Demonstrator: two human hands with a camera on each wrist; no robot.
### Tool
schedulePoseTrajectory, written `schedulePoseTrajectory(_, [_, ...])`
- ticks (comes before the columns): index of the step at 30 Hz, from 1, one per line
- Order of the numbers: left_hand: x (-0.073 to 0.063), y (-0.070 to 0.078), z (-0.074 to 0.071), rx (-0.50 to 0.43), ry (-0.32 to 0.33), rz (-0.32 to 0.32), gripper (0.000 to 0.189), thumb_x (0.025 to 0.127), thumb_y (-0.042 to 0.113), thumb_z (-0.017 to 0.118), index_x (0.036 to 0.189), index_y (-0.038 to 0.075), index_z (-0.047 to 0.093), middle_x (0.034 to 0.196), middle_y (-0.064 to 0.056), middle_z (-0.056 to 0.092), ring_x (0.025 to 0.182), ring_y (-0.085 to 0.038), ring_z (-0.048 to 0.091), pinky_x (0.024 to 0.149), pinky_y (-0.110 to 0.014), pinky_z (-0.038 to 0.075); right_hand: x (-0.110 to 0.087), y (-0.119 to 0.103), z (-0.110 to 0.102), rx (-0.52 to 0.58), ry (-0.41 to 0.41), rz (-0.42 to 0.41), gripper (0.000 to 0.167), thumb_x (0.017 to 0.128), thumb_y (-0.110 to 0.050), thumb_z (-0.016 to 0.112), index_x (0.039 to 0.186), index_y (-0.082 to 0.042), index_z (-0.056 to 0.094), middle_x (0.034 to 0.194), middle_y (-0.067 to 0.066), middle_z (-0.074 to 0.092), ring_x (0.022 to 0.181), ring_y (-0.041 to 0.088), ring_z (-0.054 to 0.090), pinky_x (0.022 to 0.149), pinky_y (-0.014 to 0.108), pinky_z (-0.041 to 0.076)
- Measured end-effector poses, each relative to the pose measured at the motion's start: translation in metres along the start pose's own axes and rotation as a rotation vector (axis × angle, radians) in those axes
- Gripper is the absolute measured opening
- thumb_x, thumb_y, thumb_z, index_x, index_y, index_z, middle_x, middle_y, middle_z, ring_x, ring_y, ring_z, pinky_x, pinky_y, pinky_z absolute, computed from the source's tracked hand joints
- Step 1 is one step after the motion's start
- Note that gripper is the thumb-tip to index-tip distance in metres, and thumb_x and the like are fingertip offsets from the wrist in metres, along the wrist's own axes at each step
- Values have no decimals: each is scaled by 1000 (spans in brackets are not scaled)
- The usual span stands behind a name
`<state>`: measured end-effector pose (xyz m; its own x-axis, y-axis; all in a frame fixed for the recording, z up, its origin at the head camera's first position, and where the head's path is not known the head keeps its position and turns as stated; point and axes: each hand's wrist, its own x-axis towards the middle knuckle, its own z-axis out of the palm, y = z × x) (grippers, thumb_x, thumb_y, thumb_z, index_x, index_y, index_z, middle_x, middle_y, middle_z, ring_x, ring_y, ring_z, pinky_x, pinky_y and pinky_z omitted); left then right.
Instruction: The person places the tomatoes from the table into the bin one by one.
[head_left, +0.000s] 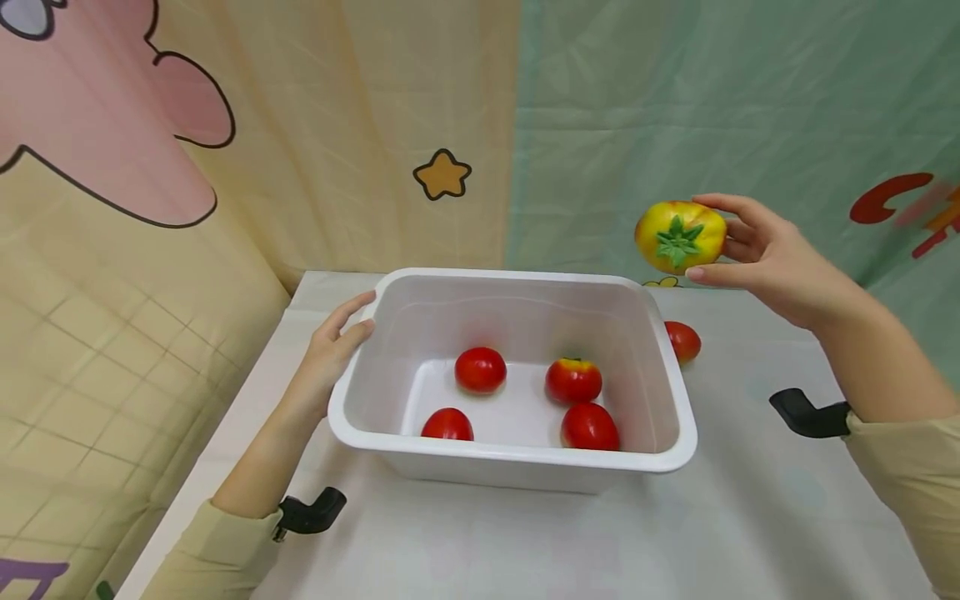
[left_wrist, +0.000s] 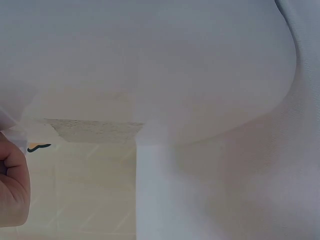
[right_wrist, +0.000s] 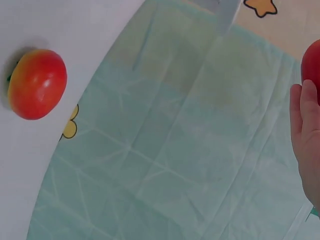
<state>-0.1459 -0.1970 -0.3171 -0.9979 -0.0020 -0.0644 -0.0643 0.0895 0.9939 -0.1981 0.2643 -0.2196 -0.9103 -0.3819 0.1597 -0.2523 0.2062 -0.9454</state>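
My right hand (head_left: 780, 258) holds a tomato (head_left: 667, 225) in the air beyond the bin's far right corner. Its yellow top and green star-shaped calyx face the head camera; the right wrist view catches its red side (right_wrist: 311, 65). At the left, my left hand (head_left: 326, 358) grips the rim of a white plastic bin (head_left: 510, 452); only part of that hand shows in the left wrist view. Inside the bin lie several red tomatoes (head_left: 480, 371), one with a yellow top (head_left: 573, 380). The front wall partly hides the nearer ones.
Another tomato (head_left: 683, 342) rests on the white-covered table (head_left: 750, 500) just right of the bin, partly hidden by it. A patterned cloth (head_left: 585, 125) hangs behind the table. Black mounts (head_left: 810, 414) sit at both wrists.
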Motion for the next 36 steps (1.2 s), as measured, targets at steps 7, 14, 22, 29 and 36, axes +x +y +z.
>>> schedulePoseTrajectory(7, [0, -1, -1, -1, 5, 4, 49, 97, 25, 48, 144, 18, 36, 124, -15, 46, 88, -14, 59, 70, -28, 52, 14, -11, 19, 2, -55, -25, 67, 84, 12, 59, 140, -16, 36, 132, 9, 39, 111, 18, 49, 76, 20, 51])
schedulePoseTrajectory(14, [1, -2, 1, -6, 14, 2, 49, 97, 24, 48, 144, 18, 36, 124, -16, 46, 88, -14, 59, 69, -28, 52, 27, -21, 37, -16, -105, -46, 66, 84, 9, 62, 140, -15, 36, 131, 12, 40, 110, 22, 48, 78, 21, 51])
schedulePoseTrajectory(22, [1, -2, 2, 3, 22, 5, 48, 97, 24, 48, 143, 18, 37, 121, -15, 48, 86, -13, 59, 69, -27, 52, 44, -28, 60, -82, -175, -29, 65, 84, 3, 64, 139, -18, 37, 132, 7, 43, 113, 25, 47, 82, 24, 50])
schedulePoseTrajectory(29, [0, -2, 0, -2, 21, -5, 49, 96, 25, 49, 143, 20, 37, 119, -15, 49, 86, -14, 60, 69, -28, 52, 56, -33, 79, -89, -231, -32, 65, 83, -1, 67, 139, -18, 38, 130, 8, 45, 112, 26, 50, 83, 26, 50])
schedulePoseTrajectory(36, [-1, -1, -2, -8, 21, -4, 49, 97, 25, 49, 144, 20, 37, 117, -14, 50, 86, -13, 61, 69, -27, 53, 67, -35, 98, -94, -301, -26, 67, 81, -2, 69, 139, -18, 38, 126, 9, 46, 110, 27, 52, 83, 31, 51])
